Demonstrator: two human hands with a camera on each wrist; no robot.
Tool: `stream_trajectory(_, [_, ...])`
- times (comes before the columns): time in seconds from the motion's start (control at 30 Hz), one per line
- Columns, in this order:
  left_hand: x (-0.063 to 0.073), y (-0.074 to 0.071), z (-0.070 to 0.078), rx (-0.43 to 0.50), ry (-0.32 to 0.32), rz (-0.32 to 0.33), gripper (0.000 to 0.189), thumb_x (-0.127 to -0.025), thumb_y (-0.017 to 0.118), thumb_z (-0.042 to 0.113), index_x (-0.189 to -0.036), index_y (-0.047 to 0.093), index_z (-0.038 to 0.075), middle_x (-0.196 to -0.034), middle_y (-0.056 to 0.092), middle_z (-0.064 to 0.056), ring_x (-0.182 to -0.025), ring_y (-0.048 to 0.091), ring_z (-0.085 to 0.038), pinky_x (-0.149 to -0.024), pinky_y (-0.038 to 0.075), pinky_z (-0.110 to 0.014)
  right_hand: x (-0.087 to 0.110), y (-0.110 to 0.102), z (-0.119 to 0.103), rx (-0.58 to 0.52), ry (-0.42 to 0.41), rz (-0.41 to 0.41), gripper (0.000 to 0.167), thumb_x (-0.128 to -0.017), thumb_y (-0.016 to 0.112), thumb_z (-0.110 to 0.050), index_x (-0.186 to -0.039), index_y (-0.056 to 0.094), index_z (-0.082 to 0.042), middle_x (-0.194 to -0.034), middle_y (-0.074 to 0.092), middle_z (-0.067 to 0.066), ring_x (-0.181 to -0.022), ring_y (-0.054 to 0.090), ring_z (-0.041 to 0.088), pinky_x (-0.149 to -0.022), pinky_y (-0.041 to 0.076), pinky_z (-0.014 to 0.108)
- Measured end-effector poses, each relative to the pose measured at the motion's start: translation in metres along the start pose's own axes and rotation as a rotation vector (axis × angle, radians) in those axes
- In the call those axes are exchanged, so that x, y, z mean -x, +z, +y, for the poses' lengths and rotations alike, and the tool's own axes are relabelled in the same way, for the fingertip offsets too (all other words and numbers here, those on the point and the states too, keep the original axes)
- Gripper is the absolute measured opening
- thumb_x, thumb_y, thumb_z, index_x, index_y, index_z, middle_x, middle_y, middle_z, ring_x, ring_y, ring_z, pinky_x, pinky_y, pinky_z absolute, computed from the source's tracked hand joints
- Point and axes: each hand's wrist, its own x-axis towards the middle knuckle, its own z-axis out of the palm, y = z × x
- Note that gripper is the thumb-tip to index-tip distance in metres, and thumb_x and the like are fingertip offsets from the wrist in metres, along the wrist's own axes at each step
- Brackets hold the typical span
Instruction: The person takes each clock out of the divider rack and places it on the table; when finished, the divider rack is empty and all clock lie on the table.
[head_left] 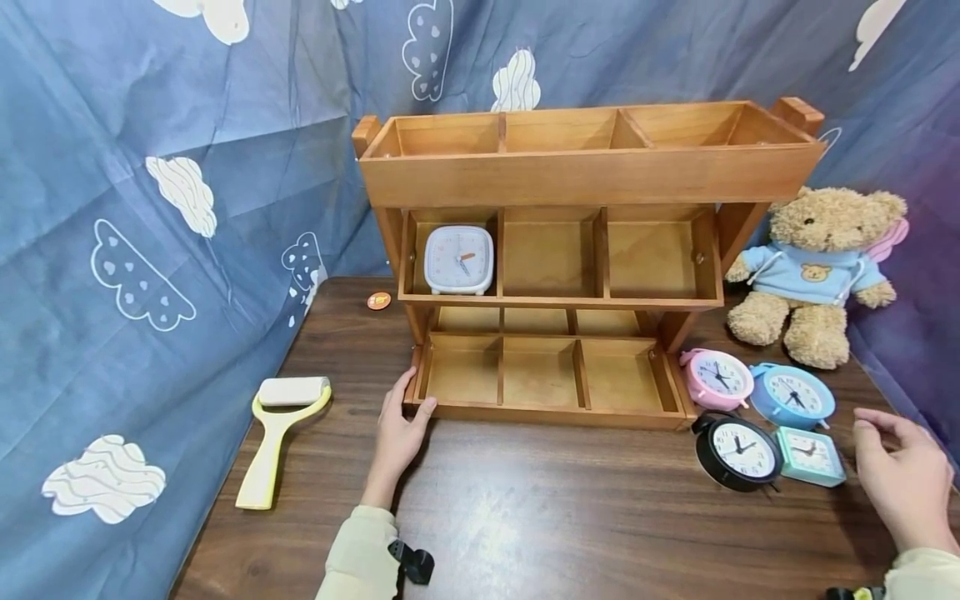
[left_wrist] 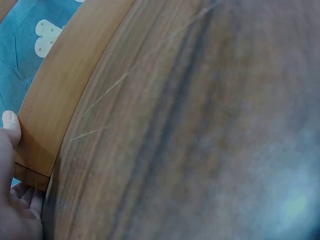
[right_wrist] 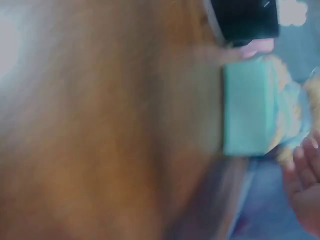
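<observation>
A wooden three-tier shelf (head_left: 592,179) stands on the table. My left hand (head_left: 401,433) grips its lower front left corner; in the left wrist view the thumb lies over the board's edge and the fingers are at its end. A pale square clock (head_left: 459,260) sits in the middle tier's left compartment. My right hand (head_left: 903,475), empty with loosely bent fingers, hovers right of a mint square clock (head_left: 812,457). Close by are a black alarm clock (head_left: 738,452), a blue alarm clock (head_left: 792,396) and a pink alarm clock (head_left: 717,379). The right wrist view is blurred.
A teddy bear (head_left: 821,267) in a blue hoodie sits behind the clocks. To the left lies a yellow-handled lint roller (head_left: 273,437). An orange round sticker (head_left: 378,301) is on the table (head_left: 540,508) near the cloud-patterned cloth (head_left: 225,358).
</observation>
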Motion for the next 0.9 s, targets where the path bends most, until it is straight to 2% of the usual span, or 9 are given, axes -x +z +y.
stream_trajectory(0.07, [0.001, 0.000, -0.001, 0.001, 0.000, -0.002, 0.062, -0.094, 0.068, 0.037, -0.150, 0.042, 0.030, -0.146, 0.046, -0.013, -0.135, 0.043, -0.036, -0.106, 0.035, -0.060, 0.003, 0.001, -0.018, -0.080, -0.080, 0.103, 0.035, -0.095, 0.053, -0.020, -0.116, 0.070, 0.001, -0.086, 0.046, -0.033, -0.076, 0.035, -0.021, -0.069, 0.028, 0.012])
stream_trajectory(0.13, [0.001, -0.001, -0.001, 0.001, 0.001, -0.001, 0.062, -0.094, 0.068, 0.037, -0.150, 0.042, 0.030, -0.146, 0.046, -0.013, -0.135, 0.043, -0.036, -0.107, 0.035, -0.060, 0.005, 0.002, -0.040, -0.180, -0.177, 0.181, 0.029, -0.094, 0.055, -0.016, -0.109, 0.073, 0.001, -0.085, 0.044, -0.038, -0.076, 0.040, -0.019, -0.070, 0.029, 0.009])
stream_trajectory(0.27, [0.000, -0.001, 0.000, 0.000, 0.001, 0.005, 0.061, -0.094, 0.067, 0.037, -0.150, 0.043, 0.030, -0.147, 0.046, -0.012, -0.135, 0.043, -0.035, -0.108, 0.034, -0.059, 0.011, 0.010, -0.092, -0.362, -0.414, 0.219, 0.021, -0.093, 0.059, -0.007, -0.100, 0.074, 0.007, -0.089, 0.055, -0.034, -0.079, 0.048, -0.014, -0.074, 0.034, 0.008])
stream_trajectory(0.47, [-0.001, 0.000, -0.001, -0.011, 0.007, 0.014, 0.062, -0.093, 0.069, 0.036, -0.149, 0.044, 0.031, -0.144, 0.048, -0.013, -0.133, 0.045, -0.036, -0.106, 0.036, -0.059, 0.036, 0.021, -0.189, -0.578, -0.717, 0.116, 0.013, -0.089, 0.058, 0.008, -0.090, 0.070, 0.013, -0.096, 0.063, -0.023, -0.090, 0.055, -0.006, -0.080, 0.038, 0.012])
stream_trajectory(0.5, [-0.001, 0.000, -0.001, -0.013, 0.007, 0.016, 0.062, -0.093, 0.070, 0.036, -0.149, 0.044, 0.031, -0.143, 0.049, -0.014, -0.133, 0.045, -0.036, -0.106, 0.036, -0.059, 0.043, 0.023, -0.205, -0.604, -0.757, 0.090, 0.013, -0.088, 0.058, 0.010, -0.089, 0.070, 0.014, -0.096, 0.065, -0.017, -0.085, 0.056, -0.007, -0.077, 0.041, 0.012])
stream_trajectory(0.63, [-0.001, 0.000, -0.002, -0.015, 0.000, 0.011, 0.062, -0.092, 0.070, 0.037, -0.149, 0.044, 0.032, -0.143, 0.049, -0.013, -0.132, 0.045, -0.036, -0.106, 0.036, -0.059, 0.055, 0.039, -0.255, -0.660, -0.880, -0.002, 0.013, -0.087, 0.059, 0.012, -0.091, 0.071, 0.010, -0.096, 0.069, 0.010, -0.091, 0.058, -0.004, -0.083, 0.044, 0.015])
stream_trajectory(0.7, [-0.001, 0.000, -0.002, -0.013, -0.001, 0.009, 0.062, -0.093, 0.070, 0.037, -0.149, 0.043, 0.032, -0.144, 0.048, -0.013, -0.134, 0.044, -0.036, -0.106, 0.035, -0.059, 0.055, 0.052, -0.274, -0.660, -0.921, -0.059, 0.013, -0.088, 0.061, 0.009, -0.095, 0.072, 0.006, -0.099, 0.068, 0.018, -0.094, 0.060, -0.001, -0.086, 0.046, 0.015])
stream_trajectory(0.8, [-0.001, 0.000, -0.002, -0.012, -0.006, 0.013, 0.062, -0.092, 0.070, 0.037, -0.148, 0.044, 0.033, -0.145, 0.047, -0.012, -0.134, 0.044, -0.036, -0.107, 0.034, -0.060, 0.053, 0.074, -0.302, -0.632, -0.947, -0.150, 0.014, -0.090, 0.063, 0.003, -0.100, 0.072, 0.000, -0.103, 0.069, 0.014, -0.098, 0.060, 0.008, -0.090, 0.046, 0.019])
stream_trajectory(0.9, [0.000, 0.001, -0.001, -0.014, -0.011, 0.012, 0.062, -0.093, 0.070, 0.037, -0.148, 0.044, 0.033, -0.146, 0.047, -0.011, -0.134, 0.044, -0.037, -0.107, 0.034, -0.060, 0.054, 0.092, -0.330, -0.579, -0.926, -0.248, 0.014, -0.093, 0.062, -0.003, -0.104, 0.071, -0.002, -0.104, 0.068, 0.010, -0.093, 0.061, 0.015, -0.084, 0.050, 0.027])
